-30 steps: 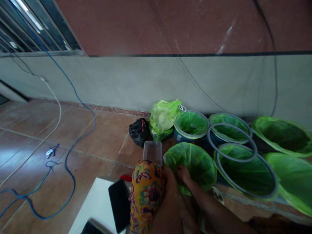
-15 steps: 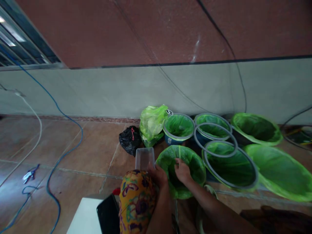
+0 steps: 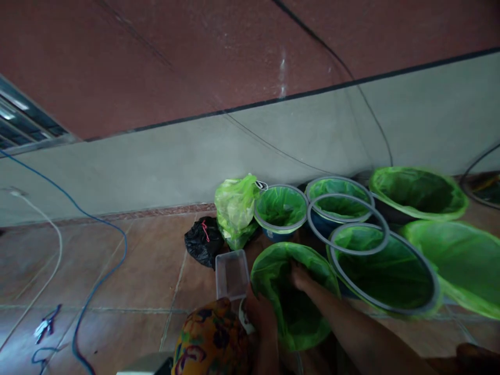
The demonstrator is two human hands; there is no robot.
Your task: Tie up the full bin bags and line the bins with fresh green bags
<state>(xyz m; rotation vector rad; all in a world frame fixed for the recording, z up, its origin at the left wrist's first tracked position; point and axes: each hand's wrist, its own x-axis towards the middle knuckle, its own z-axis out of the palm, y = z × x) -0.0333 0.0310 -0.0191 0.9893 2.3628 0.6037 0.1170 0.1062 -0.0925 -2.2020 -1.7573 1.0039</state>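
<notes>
green bag, main: spread wide open [image 3: 295, 333], on the floor in front of the person; whatever supports it underneath is hidden.
right hand: inside the green bag [image 3: 300, 276], at its inner wall towards the back; fingers partly lost in shadow, so how far they are open and whether they pinch the plastic cannot be told.
left hand: at the left edge of the same bag [image 3: 261, 308]; blurred and dim, its spread and hold cannot be told.
clear box: plastic, rectangular [image 3: 232, 273], on the floor just beyond the left hand.
patterned cloth: orange with dark and coloured figures [image 3: 211, 338], left of the left hand.
black bag: closed, red drawstring [image 3: 202, 242], behind the clear box.
green sack: filled, standing [image 3: 235, 205], white string at its top, between the black bag and the first blue bin.
first blue bin: grey rim, green lining [image 3: 276, 236], near the wall.
second blue bin: same pattern [image 3: 322, 224], to the right of the first.
front bin: grey rim, green lining [image 3: 390, 291], right of the main bag.
loose ring: grey [image 3: 359, 253], lying across the second blue bin and the front bin.
further green linings: two, open, at far right, one behind [image 3: 417, 192], one in front [image 3: 461, 260].
blue cable: on the tiled floor [image 3: 97, 284], at left.
</notes>
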